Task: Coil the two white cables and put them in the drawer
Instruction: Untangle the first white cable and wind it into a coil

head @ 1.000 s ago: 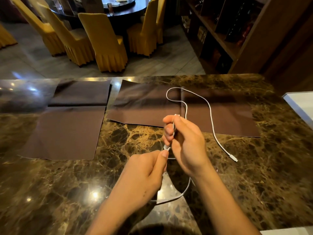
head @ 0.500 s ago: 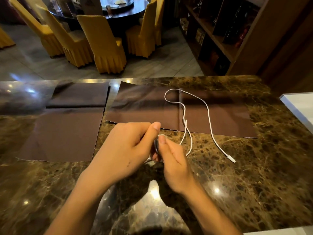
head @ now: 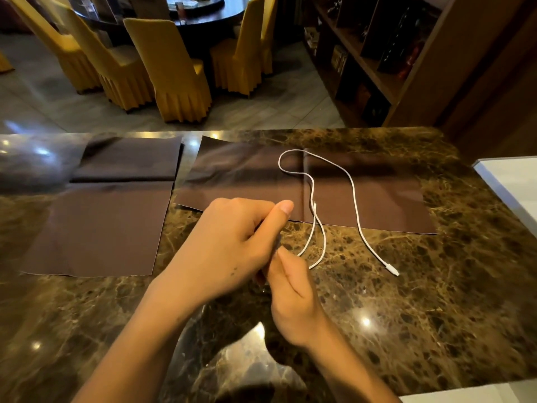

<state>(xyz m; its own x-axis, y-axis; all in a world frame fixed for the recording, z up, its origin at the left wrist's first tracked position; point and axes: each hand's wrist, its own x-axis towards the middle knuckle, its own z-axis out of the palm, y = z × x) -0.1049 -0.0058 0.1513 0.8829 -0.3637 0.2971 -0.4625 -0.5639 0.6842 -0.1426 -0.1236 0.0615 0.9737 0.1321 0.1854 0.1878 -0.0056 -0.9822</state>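
A thin white cable (head: 355, 199) lies in a loop across the right brown cloth (head: 386, 205), and its plug (head: 393, 270) rests on the marble. A second white plug (head: 314, 205) shows where two strands (head: 323, 251) run down toward my hands. My left hand (head: 229, 245) is closed, thumb out, above and partly over my right hand (head: 293, 301). Both pinch the white cable between them, and the gripped part is hidden by my fingers. I cannot tell whether the strands are one cable or two. No drawer is in view.
The dark marble table (head: 436, 301) also carries a second brown cloth (head: 96, 228) at the left. A white surface (head: 511, 181) adjoins the table at the right edge. Yellow-covered chairs (head: 174, 77) and a wooden shelf unit (head: 377, 68) stand beyond.
My left hand has risen from below the right hand to sit over it. The loop that hung near the table's front edge is gone, and strands now lie ahead of my hands.
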